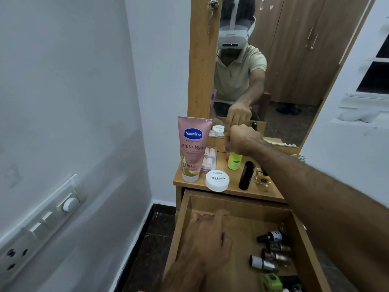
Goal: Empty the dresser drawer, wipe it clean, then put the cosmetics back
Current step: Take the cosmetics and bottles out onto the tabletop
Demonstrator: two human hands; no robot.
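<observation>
While the left hand [205, 239] reaches into the drawer [237, 209], fingers half-curled, grip unclear, the rt hand [242, 140] is fisted over the yellow-green bottle [234, 162]; contents unclear.

On my left I see a white wall [63, 91] carrying a switch panel [42, 224] with a round dial and sockets. Black floor tiles [151, 239] meet it. A key [211, 13] hangs from a lock; the mirror [294, 70] reflects wooden wardrobe doors [299, 39].

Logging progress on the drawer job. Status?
Left hand open, reaching into drawer. Right hand fisted above green bottle on dresser top; contents hidden. Nail polish bottles still in drawer.
</observation>
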